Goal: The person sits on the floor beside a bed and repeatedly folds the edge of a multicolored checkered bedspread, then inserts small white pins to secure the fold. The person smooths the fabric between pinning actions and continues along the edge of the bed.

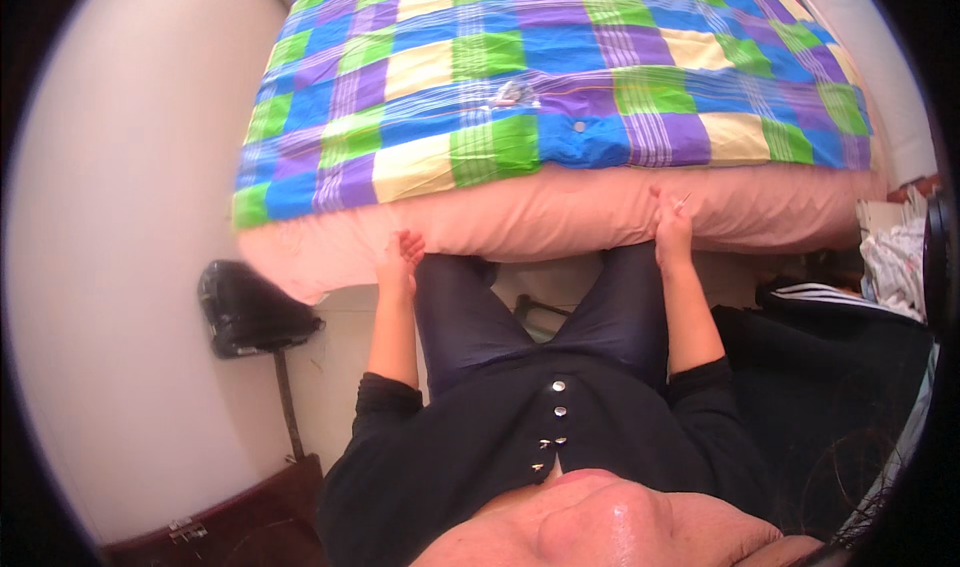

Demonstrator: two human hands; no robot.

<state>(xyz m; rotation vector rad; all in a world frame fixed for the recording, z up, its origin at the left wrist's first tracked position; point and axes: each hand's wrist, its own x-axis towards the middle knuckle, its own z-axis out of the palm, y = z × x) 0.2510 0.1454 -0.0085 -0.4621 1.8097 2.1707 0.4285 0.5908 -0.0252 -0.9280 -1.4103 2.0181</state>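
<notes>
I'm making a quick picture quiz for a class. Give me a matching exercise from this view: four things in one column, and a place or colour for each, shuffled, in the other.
Things:
1. checked quilt
2. pink underside
3. left hand
4. black bag

Descriptions:
A. on the floor by the wall, to the person's left
B. blue, green, purple and pale yellow squares
C. at the plain lower edge of the bedding, fingers loosely curled
D. plain layer showing below the checked top

Pairs: 1-B, 2-D, 3-C, 4-A

The right hand grips the same pink edge further right.
</notes>
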